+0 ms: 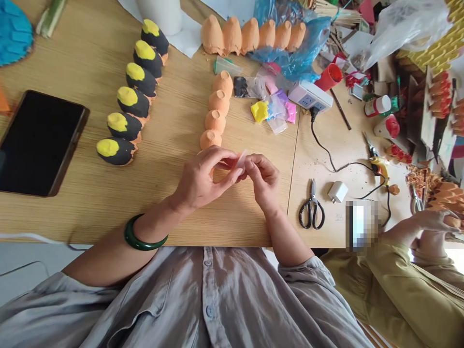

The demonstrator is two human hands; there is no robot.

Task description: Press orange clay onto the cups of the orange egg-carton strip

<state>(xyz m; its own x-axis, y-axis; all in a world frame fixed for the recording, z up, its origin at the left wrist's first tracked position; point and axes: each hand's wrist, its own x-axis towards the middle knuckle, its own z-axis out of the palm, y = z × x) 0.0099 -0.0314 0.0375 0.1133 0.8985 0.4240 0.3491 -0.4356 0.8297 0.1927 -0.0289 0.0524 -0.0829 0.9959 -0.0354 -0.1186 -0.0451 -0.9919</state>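
Observation:
Near the table's front, my left hand (205, 176) pinches a small translucent pinkish piece (241, 158) between thumb and fingers. My right hand (264, 180) has its fingertips closed at the same piece, from the right side. Just behind my left hand, a row of orange egg-carton cups (215, 121) runs away from me, its near end hidden by the hand. To the left stands a slanting row of cups coated black with yellow tops (127, 100). Small packets of coloured clay (277, 107) lie beyond my right hand, with yellow, pink, purple and black among them.
A tablet (41, 142) lies at left. Another orange cup row (250, 35) is at the back beside blue plastic (308, 53). Scissors (311, 208), a white adapter (338, 192), a power strip (311, 95) and cords are at right. A co-worker's hand (437, 221) is at far right.

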